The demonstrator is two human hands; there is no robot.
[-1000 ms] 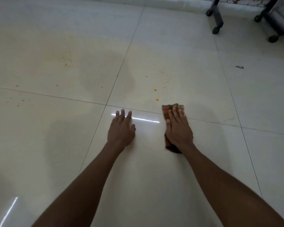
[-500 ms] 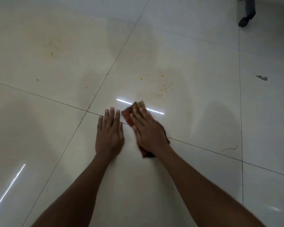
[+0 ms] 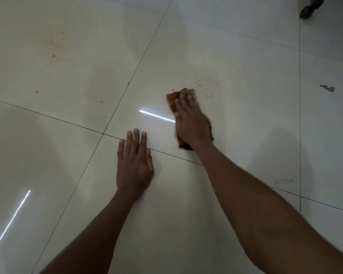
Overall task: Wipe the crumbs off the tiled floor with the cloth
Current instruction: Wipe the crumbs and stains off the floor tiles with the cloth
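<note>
A black caster wheel (image 3: 307,11) sits at the far right corner, under a dark leg that the frame's edge cuts off. Further down the right side, a small grey scrap (image 3: 327,88) lies flat on a tile. Nearer still on the right, a thin curved dark strand (image 3: 285,180) lies just beyond a grout line.

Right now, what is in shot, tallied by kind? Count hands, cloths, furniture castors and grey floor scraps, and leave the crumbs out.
Bare hands: 2, the left hand flat on the tiled floor, the right hand pressing the cloth
Reddish-brown folded cloth: 1
Black furniture castor: 1
Grey floor scrap: 1
Total: 5
</note>
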